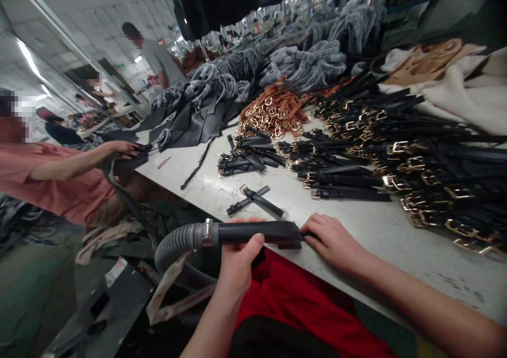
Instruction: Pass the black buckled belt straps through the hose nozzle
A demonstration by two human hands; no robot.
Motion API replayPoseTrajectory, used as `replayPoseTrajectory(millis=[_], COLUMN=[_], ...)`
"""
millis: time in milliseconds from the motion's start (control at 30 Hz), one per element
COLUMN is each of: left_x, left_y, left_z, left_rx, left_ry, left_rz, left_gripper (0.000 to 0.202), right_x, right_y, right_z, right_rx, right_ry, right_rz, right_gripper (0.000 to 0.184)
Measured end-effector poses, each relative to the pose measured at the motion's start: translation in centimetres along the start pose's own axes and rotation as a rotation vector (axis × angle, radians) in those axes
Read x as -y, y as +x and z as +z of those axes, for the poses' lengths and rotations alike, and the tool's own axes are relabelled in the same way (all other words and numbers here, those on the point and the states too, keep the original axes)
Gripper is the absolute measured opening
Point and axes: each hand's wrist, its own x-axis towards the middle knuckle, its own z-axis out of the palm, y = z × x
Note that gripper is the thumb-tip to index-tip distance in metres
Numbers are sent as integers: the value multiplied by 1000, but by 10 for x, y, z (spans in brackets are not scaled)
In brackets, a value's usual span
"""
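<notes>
My left hand (237, 257) is wrapped round the black nozzle (259, 233) of a grey corrugated hose (180, 242), with the thumb on the near side. A metal clamp (207, 232) joins nozzle and hose. The nozzle lies level over the table's near edge, its flattened mouth facing right. Right at that mouth, the fingers of my right hand (330, 240) are closed on a thin black strap (311, 235), most of which is hidden. Just beyond the nozzle, two short black straps with gold buckles (257, 200) lie crossed on the white table (209, 189).
Bundles of black buckled straps (336, 173) cover the table's right side. Behind them are brown straps (273, 110) and wrapped grey coils (304, 65). A co-worker in a pink shirt (59, 178) handles dark pieces at left. A dark machine box (106, 305) stands below left.
</notes>
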Motion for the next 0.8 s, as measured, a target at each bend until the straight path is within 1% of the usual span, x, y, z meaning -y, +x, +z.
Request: replayPoseTrajectory(millis=[133,200,300,367,433,500,567,667,733,800], left_x=[-5,-5,2,6,5,-2,-12,-23,-24,-22], left_y=[3,1,-2,-1,3,7,7,0,-7,-12], left_z=[-13,-15,-6,0,-2,-13,-30,-49,-55,-57], left_rx=[-34,-18,17,6,-24,-57,-98,-146,-158,-157], left_ry=[7,7,-40,-99,-137,-145,-142,-121,-104,-107], left_rz=[7,19,-11,-56,-74,-46,-4,21,18,10], left_gripper=[41,42,44,43,39,34,33,35,36,35], right_x=[2,2,2,1,2,2,3,4,5,6], right_y=[0,0,0,0,-1,-2,-3,-1,2,4], right_z=[1,1,2,2,2,1,1,0,-2,-6], right_rx=[0,-4,-5,-1,-2,-6,-19,-27,-12,3], right_ry=[-5,-8,-17,-26,-27,-19,-20,-49,-86,-133], right_rz=[4,4,9,16,14,-1,-12,-21,-22,-33], right_gripper=[16,16,15,13,12,13,15,18,16,12])
